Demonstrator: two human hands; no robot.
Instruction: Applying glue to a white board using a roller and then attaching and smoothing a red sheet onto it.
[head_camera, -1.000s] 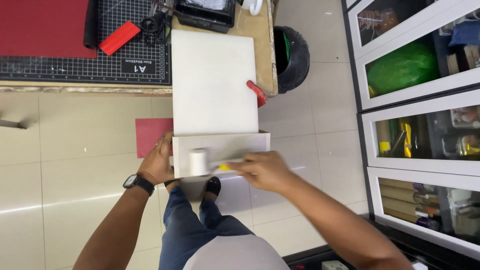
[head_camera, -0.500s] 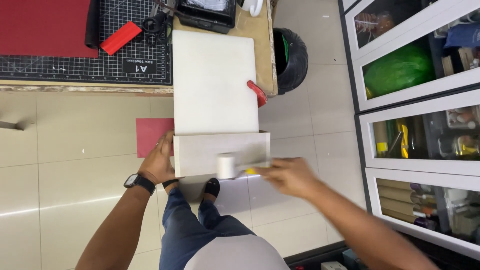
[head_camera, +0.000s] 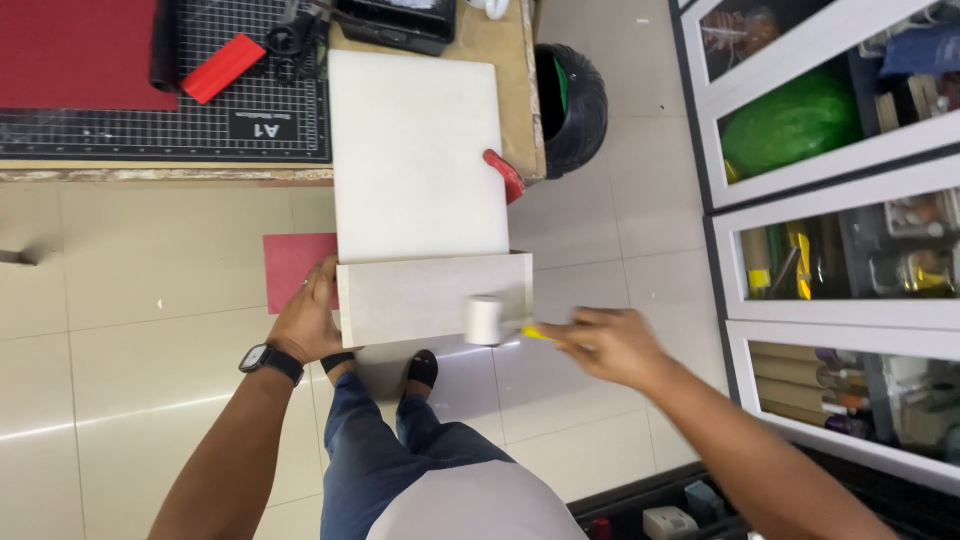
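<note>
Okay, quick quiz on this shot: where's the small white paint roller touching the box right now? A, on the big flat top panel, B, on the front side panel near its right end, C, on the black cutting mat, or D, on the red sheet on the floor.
B: the white roller lies against the box's front side panel near its right end, held by the right hand, while the left hand steadies the panel's left end.

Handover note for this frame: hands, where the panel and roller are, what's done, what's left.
Left hand: flat against the left end of the pale panel, steadying it.
Right hand: grips the yellow handle of the small white roller, which sits on the panel's front face, right of centre.
The panel hangs off the near edge of the white board on the workbench.
Done or left: cannot tell; the face looks uniform.
</note>
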